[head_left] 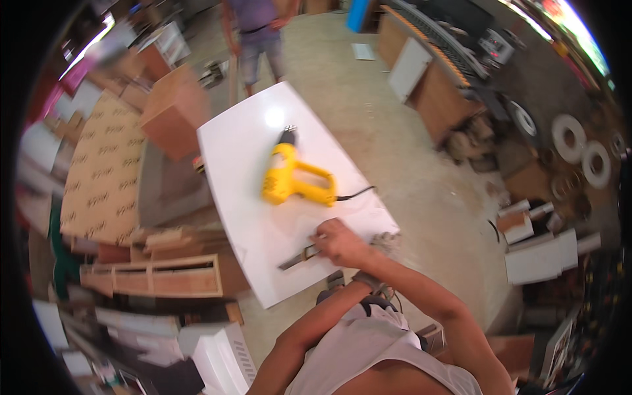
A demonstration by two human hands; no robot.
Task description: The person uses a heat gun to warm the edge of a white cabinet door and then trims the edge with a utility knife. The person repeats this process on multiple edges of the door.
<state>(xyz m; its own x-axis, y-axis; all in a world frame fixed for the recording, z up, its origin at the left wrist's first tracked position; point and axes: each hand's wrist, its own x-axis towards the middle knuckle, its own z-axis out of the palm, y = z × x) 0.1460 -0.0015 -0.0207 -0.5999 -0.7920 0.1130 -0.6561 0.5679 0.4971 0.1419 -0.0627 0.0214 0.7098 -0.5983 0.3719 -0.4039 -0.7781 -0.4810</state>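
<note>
A white board [230, 145] lies in front of me with a glossy top. On it rests a yellow heat gun [282, 176], its dark nozzle pointing away and its black cord running off the right edge. My bare right hand [337, 243] is closed at the end of a slim, dark, flat tool [299, 257] with a yellowish band, low over the board's near part. The tool's exact kind is blurred. My left forearm crosses beneath the right one. My left hand [386, 243], seemingly in a grey glove, is at the board's near right corner, its fingers mostly hidden.
Another person [260, 33] stands beyond the board. A brown box [174, 108], a printed sheet panel [102, 174] and a wooden frame [155, 276] are on the left. A workbench [428, 85] stands at the far right; white offcuts [543, 257] lie nearer.
</note>
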